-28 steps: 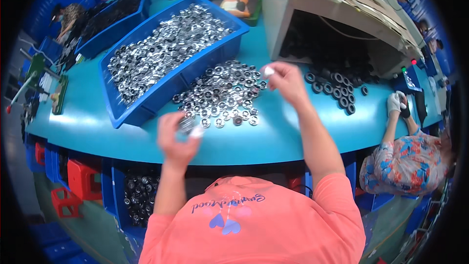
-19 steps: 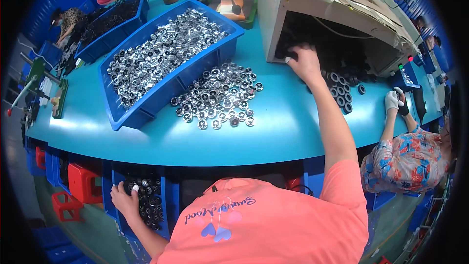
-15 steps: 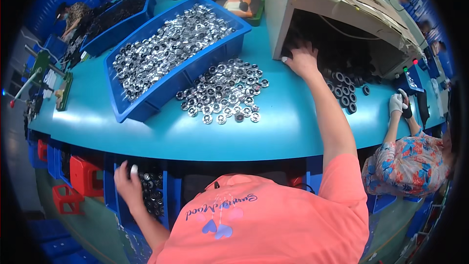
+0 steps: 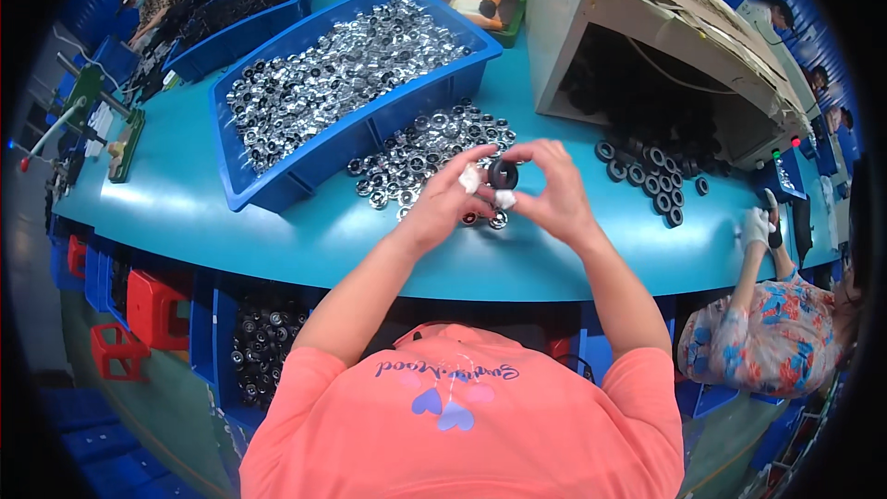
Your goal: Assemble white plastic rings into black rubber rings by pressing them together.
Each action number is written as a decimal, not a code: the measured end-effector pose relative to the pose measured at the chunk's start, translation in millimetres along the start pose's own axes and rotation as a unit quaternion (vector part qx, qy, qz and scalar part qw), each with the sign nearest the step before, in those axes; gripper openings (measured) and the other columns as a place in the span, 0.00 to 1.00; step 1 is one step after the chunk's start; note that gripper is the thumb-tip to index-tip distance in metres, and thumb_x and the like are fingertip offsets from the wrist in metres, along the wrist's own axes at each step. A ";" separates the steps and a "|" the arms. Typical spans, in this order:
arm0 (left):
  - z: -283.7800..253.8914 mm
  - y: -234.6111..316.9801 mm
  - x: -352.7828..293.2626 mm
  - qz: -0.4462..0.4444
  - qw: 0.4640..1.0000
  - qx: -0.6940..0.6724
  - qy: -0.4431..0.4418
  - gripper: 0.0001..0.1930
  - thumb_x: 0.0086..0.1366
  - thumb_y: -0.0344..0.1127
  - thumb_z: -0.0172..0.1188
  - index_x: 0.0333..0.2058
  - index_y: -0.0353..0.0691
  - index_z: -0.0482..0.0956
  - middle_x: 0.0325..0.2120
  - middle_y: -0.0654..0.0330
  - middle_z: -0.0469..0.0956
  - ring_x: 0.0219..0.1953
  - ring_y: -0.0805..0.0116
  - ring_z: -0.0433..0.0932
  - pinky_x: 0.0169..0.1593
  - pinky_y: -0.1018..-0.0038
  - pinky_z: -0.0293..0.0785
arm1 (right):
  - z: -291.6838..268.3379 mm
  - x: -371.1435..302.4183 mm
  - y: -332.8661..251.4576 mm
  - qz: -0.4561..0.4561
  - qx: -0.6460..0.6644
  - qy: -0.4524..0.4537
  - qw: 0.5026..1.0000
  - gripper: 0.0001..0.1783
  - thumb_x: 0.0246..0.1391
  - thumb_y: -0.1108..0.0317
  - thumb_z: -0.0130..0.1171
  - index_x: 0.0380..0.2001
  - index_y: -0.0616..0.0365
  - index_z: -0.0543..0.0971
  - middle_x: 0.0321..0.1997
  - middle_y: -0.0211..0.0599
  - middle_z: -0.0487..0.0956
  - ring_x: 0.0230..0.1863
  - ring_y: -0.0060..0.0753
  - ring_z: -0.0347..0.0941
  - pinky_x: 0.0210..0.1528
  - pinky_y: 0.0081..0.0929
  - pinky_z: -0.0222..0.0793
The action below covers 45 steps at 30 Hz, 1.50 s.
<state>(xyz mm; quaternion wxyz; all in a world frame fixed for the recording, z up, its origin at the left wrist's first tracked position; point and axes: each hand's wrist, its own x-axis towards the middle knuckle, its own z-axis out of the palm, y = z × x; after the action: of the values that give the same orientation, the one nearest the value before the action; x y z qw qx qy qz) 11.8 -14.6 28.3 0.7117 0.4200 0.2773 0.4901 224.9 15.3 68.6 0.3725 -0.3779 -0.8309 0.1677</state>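
Both my hands meet over the near edge of a pile of silver hub-like parts (image 4: 430, 150). A black rubber ring (image 4: 504, 175) is pinched between the thumb and forefinger of my right hand (image 4: 557, 196). My left hand (image 4: 442, 203) is closed just beside the ring, fingers curled toward it; what they hold, if anything, is hidden. White wrapping covers a digit on each hand. More black rings (image 4: 660, 182) lie loose at the mouth of a worn pale box (image 4: 557, 46) on the right.
A large blue bin (image 4: 356, 125) full of silver parts stands on the turquoise table (image 4: 314, 263). Below its edge, at lower left, another bin holds black-rimmed wheels (image 4: 263, 342). A green hand press (image 4: 102, 120) stands far left. A co-worker's gloved hand (image 4: 758, 226) is at right.
My right hand has come out of the box with a black ring. My left hand has risen from the lower bin to meet it over the table. The view has shifted slightly.
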 end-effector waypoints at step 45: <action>-32.3 -11.6 12.2 0.120 0.976 -0.146 0.105 0.18 0.76 0.40 0.57 0.54 0.32 0.72 0.45 0.44 0.82 0.44 0.56 0.85 0.50 0.62 0.85 | 36.6 46.0 5.9 0.215 0.392 0.002 0.895 0.21 0.47 0.82 0.66 0.47 0.60 0.85 0.41 0.26 0.79 0.38 0.16 0.76 0.45 0.18 0.76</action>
<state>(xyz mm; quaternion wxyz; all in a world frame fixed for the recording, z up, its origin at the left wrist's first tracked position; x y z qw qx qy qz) -4.4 5.3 2.5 0.6685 0.2882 0.2234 0.6482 180.6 53.9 63.5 0.4469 -0.3708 -0.5957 0.5549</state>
